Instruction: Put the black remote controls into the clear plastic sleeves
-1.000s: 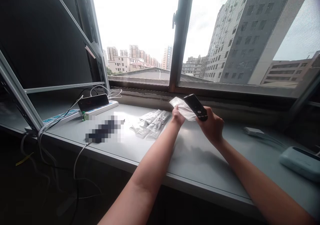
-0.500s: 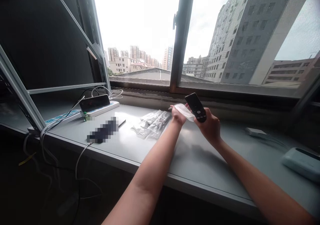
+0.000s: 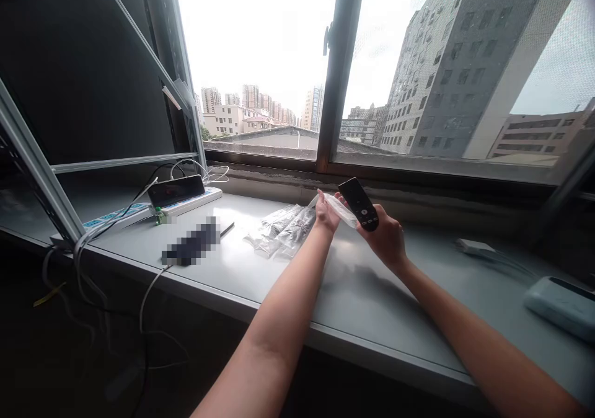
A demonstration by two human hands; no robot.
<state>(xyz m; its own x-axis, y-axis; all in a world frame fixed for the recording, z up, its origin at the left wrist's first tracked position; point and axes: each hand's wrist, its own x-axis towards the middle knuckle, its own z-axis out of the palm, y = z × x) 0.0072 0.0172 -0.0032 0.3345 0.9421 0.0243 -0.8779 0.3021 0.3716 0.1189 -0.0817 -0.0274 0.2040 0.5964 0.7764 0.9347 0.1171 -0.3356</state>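
My right hand is closed around the lower end of a black remote control, its buttons facing me and its top tilted up to the left. Just left of it, my left hand grips a translucent white plastic bag, which reaches across to the remote. Both hands are above the table, near the window sill. Several clear plastic packets with grey contents lie on the table left of my left hand, partly behind its wrist.
On the grey table a power strip with cables and a propped dark phone stands at the left. A blurred-out dark device lies before it. At the right are a white adapter and a pale blue case.
The remote control and my right hand have shifted slightly left and down. My left hand has moved a little left with the plastic bag, toward the packets.
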